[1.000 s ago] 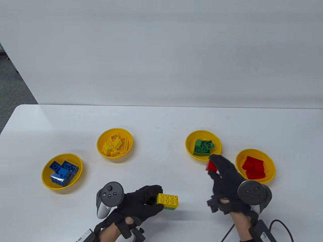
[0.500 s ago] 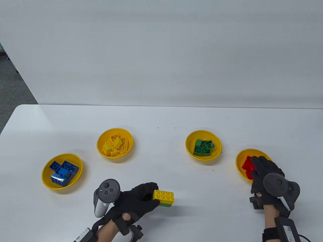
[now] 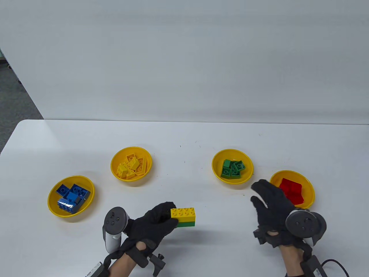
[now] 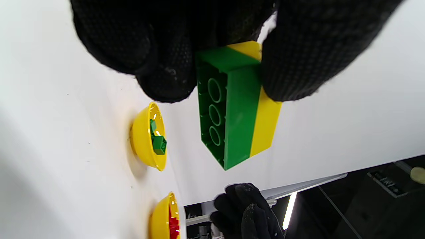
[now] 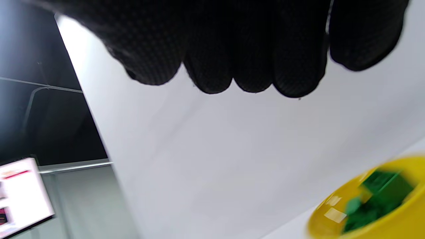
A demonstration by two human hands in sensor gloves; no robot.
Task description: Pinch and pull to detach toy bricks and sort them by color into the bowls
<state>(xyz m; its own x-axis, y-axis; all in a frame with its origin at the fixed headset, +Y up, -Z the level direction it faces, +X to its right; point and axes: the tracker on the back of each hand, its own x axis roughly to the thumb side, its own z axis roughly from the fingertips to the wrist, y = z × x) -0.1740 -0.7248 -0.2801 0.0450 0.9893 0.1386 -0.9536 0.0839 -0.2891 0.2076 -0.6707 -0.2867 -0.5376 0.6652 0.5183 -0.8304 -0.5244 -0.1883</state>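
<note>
My left hand [image 3: 161, 220] pinches one end of a two-brick stack [image 3: 183, 217], a yellow brick on top of a green one, held just above the table. In the left wrist view the stack [image 4: 237, 109] shows its green hollow underside, with my fingers [image 4: 166, 56] and thumb at its near end. My right hand [image 3: 269, 202] hovers empty with fingers loosely spread, left of the bowl of red bricks [image 3: 308, 181]. The bowl of green bricks [image 3: 217, 161] sits just beyond it, and its yellow rim also shows in the right wrist view as the green-brick bowl [image 5: 358, 212].
A bowl of yellow bricks [image 3: 115, 161] stands at centre left and a bowl of blue bricks [image 3: 53, 202] further left. The table's front edge runs close below both wrists. A cable trails from the right wrist at the bottom right.
My right hand carried a red brick to the red bowl, let it go there, and has drawn back leftward, empty. My left hand shifted the yellow-green stack slightly left and up.
</note>
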